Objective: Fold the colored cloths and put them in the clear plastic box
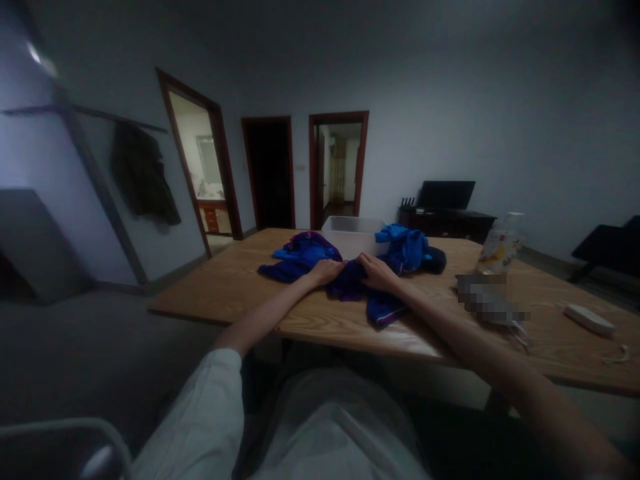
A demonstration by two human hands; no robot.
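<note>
A dark blue and purple garment lies crumpled on the wooden table, spread to both sides of my hands. My left hand is closed on its cloth near the middle. Just to the right, my right hand grips the same garment with bent fingers. A brighter blue part lies beyond my left hand; I cannot tell whether it belongs to the same piece. Behind my hands stands a clear plastic bin. Another bright blue garment is bunched at the bin's right side.
A dark rounded item rests beside the bright blue garment. Farther right are a patterned clear bottle, a blurred-out grey item and a white oblong object. Across the room, a monitor stands on a dark cabinet.
</note>
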